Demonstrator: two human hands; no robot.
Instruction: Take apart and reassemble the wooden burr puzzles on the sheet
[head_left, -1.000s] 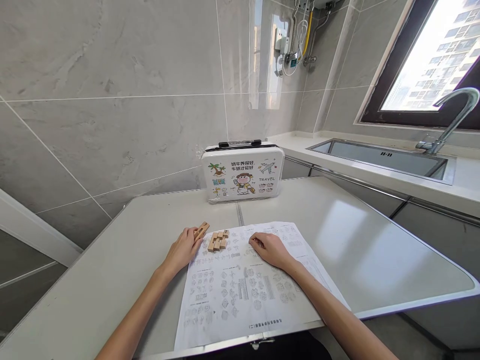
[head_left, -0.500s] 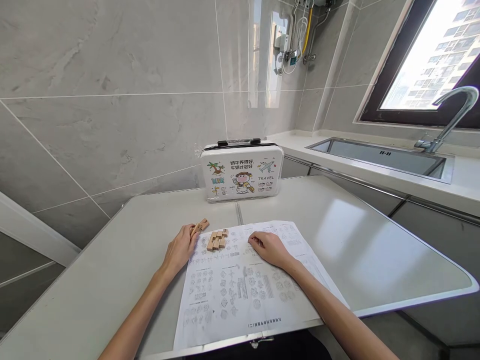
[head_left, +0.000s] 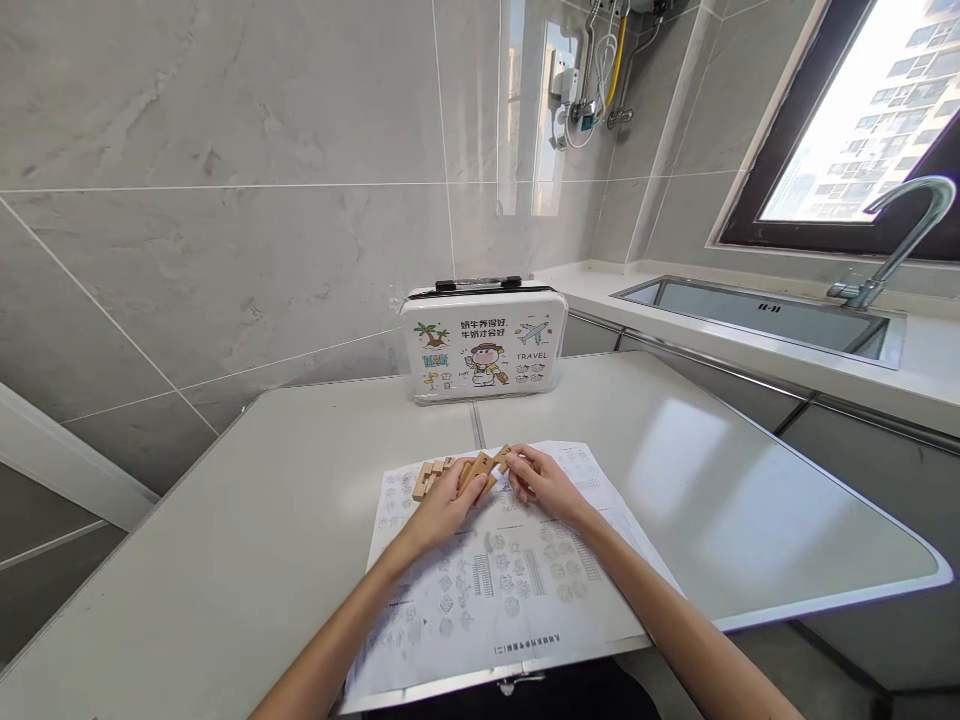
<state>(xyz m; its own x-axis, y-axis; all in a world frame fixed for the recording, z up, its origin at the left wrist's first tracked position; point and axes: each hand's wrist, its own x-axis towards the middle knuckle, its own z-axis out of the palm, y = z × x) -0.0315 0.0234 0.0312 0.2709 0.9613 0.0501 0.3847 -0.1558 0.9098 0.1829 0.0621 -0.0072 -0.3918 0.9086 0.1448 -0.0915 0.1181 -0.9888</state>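
My left hand (head_left: 444, 508) is closed around small notched wooden puzzle pieces (head_left: 480, 466), held just above the printed sheet. With the fingertips of my right hand (head_left: 546, 484), I pinch the far right end of a wooden puzzle piece (head_left: 503, 457) close to those in my left hand. Whether the pieces are joined I cannot tell. Beside my left fingers, a small group of similar wooden blocks (head_left: 424, 480) rests on the sheet, partly hidden by that hand. The large paper sheet (head_left: 525, 600) of puzzle diagrams lies under both hands and forearms.
A white cartoon-printed case (head_left: 486, 345) with a black handle stands at the back of the white folding table (head_left: 225, 560). To the right runs a counter with a sink (head_left: 757, 312) and a curved faucet (head_left: 911, 235). A tiled wall rises behind the table.
My left hand has moved right with its wooden pieces, from the sheet's left edge to its middle. My right hand has met it there and now pinches a piece. The block group stays put.
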